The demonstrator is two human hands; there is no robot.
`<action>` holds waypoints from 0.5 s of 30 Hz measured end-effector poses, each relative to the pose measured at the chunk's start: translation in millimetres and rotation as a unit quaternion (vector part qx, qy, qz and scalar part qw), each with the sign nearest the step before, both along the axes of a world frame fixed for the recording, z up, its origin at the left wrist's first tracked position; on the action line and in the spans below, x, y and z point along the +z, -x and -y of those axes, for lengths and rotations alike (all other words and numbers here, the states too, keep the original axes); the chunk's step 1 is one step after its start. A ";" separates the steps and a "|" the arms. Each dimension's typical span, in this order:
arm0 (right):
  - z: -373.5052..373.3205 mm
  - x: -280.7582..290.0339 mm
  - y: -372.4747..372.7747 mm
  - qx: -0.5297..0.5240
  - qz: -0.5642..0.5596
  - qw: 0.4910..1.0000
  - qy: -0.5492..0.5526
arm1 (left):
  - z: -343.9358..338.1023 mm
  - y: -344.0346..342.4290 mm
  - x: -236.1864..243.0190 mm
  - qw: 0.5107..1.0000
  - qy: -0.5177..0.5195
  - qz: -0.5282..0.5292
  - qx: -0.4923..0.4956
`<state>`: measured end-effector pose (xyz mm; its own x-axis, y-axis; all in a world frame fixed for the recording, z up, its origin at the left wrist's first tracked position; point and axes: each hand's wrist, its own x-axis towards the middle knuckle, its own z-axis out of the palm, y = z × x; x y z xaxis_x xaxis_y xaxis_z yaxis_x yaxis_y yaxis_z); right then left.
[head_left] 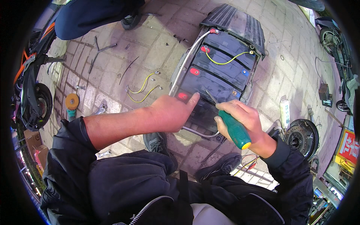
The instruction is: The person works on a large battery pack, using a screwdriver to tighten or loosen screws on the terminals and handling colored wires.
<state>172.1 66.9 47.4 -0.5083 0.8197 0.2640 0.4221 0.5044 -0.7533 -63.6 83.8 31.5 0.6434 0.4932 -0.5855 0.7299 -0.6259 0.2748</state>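
A green-handled screwdriver point(233, 129) with a yellow end cap is gripped in my right hand point(243, 116). Its thin metal shaft slants up and left over the battery pack point(219, 88). This pack is a row of dark batteries in an open case, with red and blue terminal covers. My left hand point(170, 113) lies at its near left side, the index finger stretched out by a red terminal cover point(182, 96); the other fingers are hidden beneath. A yellow-green wire point(225, 63) spans a battery farther up. One white cable point(186, 60) runs along the case's left edge.
Loose yellow-green wires point(144, 98) lie left of the pack, near a three-armed wrench point(98, 51) and an angle grinder point(71, 105). Another person's dark-clothed leg point(90, 18) is at upper left. A wheel hub point(302, 138) lies at right; a motorbike point(37, 93) stands at left.
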 end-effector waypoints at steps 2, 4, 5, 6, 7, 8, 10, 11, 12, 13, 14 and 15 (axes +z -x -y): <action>0.0 1.1 0.4 0.001 0.001 1.000 -0.003 | 0.9 0.6 -0.2 1.000 0.000 -0.001 0.002; 0.2 0.4 0.0 -0.001 0.002 1.000 -0.010 | -2.1 -2.6 6.3 1.000 0.011 -0.013 -0.005; 0.0 0.9 -0.7 -0.001 0.005 1.000 -0.010 | -3.2 -3.5 7.4 1.000 0.013 -0.015 -0.005; 0.2 1.6 -1.1 0.000 0.008 1.000 -0.009 | -3.5 -3.8 8.4 1.000 0.016 -0.018 -0.005; 0.4 1.8 -1.3 0.001 0.011 1.000 -0.008 | -3.4 -3.9 8.6 1.000 0.020 -0.020 -0.004; 0.9 1.1 -1.3 0.002 0.009 1.000 -0.007 | -2.7 -4.0 8.5 0.999 0.022 -0.022 -0.004; 0.3 0.6 -1.2 0.003 0.008 1.000 -0.006 | -3.1 -4.5 8.9 0.999 0.025 -0.026 -0.003; -0.2 1.5 -1.1 0.004 0.010 1.000 -0.006 | -3.2 -4.7 9.0 0.999 0.022 -0.023 -0.003; -0.1 2.7 -1.2 0.005 0.012 1.000 -0.005 | -2.7 -4.8 8.9 1.000 0.019 -0.021 -0.003; 0.0 3.4 -1.4 0.005 0.014 1.000 -0.004 | -2.0 -4.8 8.5 1.000 0.017 -0.019 -0.003; 0.3 3.2 -1.8 0.005 0.013 1.000 -0.006 | -0.5 -3.6 4.8 1.000 0.002 -0.009 -0.004; 0.5 2.3 -2.2 0.005 0.013 1.000 -0.008 | 1.3 -2.0 -0.4 1.000 -0.013 0.002 -0.005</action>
